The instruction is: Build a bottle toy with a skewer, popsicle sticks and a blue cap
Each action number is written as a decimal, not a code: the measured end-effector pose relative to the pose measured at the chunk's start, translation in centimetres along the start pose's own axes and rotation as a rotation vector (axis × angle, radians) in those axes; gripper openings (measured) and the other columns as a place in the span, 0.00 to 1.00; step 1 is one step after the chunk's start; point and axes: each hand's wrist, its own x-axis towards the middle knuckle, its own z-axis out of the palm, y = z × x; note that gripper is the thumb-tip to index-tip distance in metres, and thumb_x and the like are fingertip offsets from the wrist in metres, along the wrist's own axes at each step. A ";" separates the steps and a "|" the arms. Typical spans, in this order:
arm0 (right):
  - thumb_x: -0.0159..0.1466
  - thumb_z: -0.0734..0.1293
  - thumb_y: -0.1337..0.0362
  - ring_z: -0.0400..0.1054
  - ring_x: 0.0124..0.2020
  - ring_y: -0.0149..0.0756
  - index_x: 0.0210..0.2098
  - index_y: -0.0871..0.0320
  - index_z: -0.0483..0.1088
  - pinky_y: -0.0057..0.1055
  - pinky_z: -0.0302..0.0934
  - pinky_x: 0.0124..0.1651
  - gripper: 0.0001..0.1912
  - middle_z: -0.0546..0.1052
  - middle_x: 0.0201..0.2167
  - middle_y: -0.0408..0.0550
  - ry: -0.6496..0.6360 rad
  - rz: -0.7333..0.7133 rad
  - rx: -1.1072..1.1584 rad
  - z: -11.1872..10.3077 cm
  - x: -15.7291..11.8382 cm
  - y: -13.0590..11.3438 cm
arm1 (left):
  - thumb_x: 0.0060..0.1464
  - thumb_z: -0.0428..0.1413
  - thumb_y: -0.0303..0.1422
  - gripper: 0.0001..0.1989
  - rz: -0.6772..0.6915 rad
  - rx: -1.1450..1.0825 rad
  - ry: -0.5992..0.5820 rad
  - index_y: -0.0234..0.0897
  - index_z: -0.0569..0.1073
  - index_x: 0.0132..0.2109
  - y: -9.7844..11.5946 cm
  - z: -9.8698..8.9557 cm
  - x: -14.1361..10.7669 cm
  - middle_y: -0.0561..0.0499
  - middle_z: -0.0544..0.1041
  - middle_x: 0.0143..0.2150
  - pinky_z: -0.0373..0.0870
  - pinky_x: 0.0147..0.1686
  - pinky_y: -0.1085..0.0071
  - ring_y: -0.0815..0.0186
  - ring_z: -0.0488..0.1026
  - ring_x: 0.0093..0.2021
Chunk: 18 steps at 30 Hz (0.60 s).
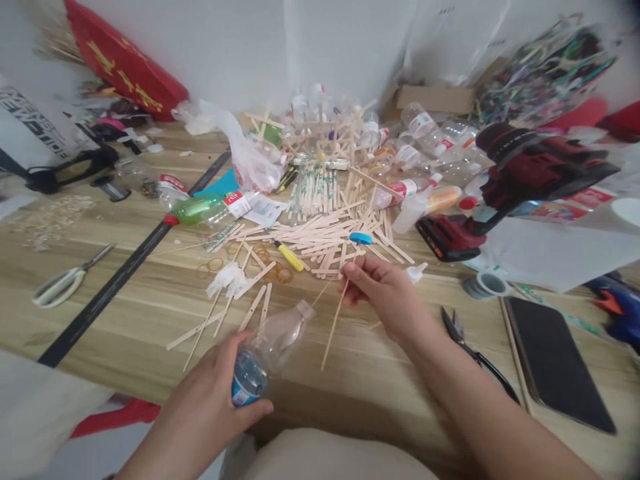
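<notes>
My left hand (220, 390) is wrapped round a clear plastic bottle (280, 333) with a blue label, near the front edge of the table. The bottle is tilted, its uncapped mouth pointing up and right. In my right hand (373, 287), a thin wooden skewer (335, 325) is pinched between thumb and fingers. A blue bottle cap (361, 238) sits at the skewer's upper end. A thin strand (321, 293) runs from the bottle's mouth toward my right fingers; what it is made of I cannot tell. Beyond my hands lie many loose wooden craft sticks (320, 233).
A yellow utility knife (289, 256) and rubber bands (285, 273) lie behind the bottle. Scissors (73, 277) are at left. To the right are a red cordless drill (520, 187), pliers (475, 353), a phone (555, 360) and a small grey cup (486, 285). Plastic bottles (420, 123) crowd the back.
</notes>
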 end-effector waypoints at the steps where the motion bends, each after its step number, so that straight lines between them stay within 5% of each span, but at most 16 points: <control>1: 0.56 0.69 0.44 0.67 0.18 0.28 0.25 0.57 0.68 0.26 0.62 0.23 0.21 0.76 0.22 0.43 -0.003 -0.012 -0.019 0.2 0.3 0.1 | 0.44 0.59 0.37 0.32 -0.006 -0.002 0.001 0.37 0.63 0.57 -0.2 0.2 -0.2 0.37 0.72 0.59 0.66 0.57 0.50 0.46 0.70 0.58; 6: 0.58 0.69 0.51 0.66 0.18 0.27 0.22 0.57 0.67 0.26 0.60 0.24 0.17 0.72 0.17 0.40 -0.024 -0.090 -0.156 0.8 1.5 -0.2 | 0.45 0.58 0.36 0.34 -0.027 -0.024 -0.007 0.36 0.61 0.60 -0.6 0.3 -1.1 0.37 0.70 0.61 0.64 0.58 0.51 0.46 0.68 0.60; 13: 0.61 0.66 0.56 0.64 0.19 0.29 0.22 0.56 0.69 0.27 0.58 0.27 0.15 0.71 0.15 0.39 0.029 -0.204 -0.309 -0.1 2.1 -0.2 | 0.44 0.60 0.35 0.37 -0.042 -0.143 -0.202 0.42 0.61 0.62 1.4 -1.1 -0.3 0.43 0.71 0.61 0.65 0.56 0.55 0.48 0.69 0.59; 18: 0.61 0.66 0.55 0.67 0.22 0.32 0.24 0.56 0.70 0.30 0.62 0.30 0.14 0.73 0.19 0.41 0.115 -0.259 -0.314 -1.1 2.0 0.4 | 0.43 0.64 0.41 0.37 0.081 -0.226 -0.322 0.46 0.64 0.62 1.8 -1.6 1.2 0.46 0.71 0.62 0.65 0.56 0.58 0.49 0.69 0.60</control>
